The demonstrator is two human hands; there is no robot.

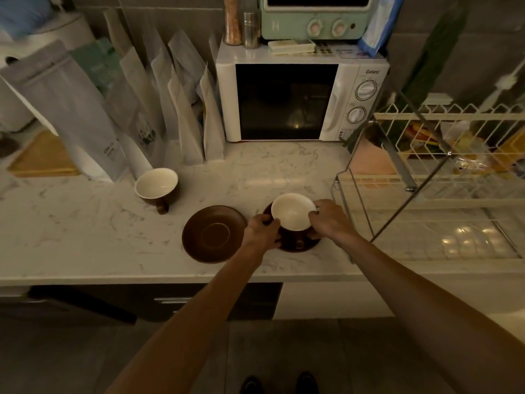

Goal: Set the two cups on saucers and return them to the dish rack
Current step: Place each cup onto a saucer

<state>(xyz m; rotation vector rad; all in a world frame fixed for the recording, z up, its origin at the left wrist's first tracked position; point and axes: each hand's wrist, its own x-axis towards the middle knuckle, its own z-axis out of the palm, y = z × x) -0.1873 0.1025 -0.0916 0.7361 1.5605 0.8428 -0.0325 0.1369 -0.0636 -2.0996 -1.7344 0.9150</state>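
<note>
A brown cup with a white inside (292, 213) stands on a brown saucer (295, 245) near the counter's front edge. My left hand (262, 231) grips the saucer's left rim and touches the cup. My right hand (329, 218) holds the right side of the cup and saucer. A bare brown saucer (213, 234) lies just to the left. Further left and back, a second brown cup (156, 187) stands alone on the counter, its handle pointing toward me.
A wire dish rack (426, 180) stands at the right, its lower shelf close to my right hand. A white microwave (301, 100) sits behind, with a green oven on top. Several paper bags (176, 109) lean against the wall at back left.
</note>
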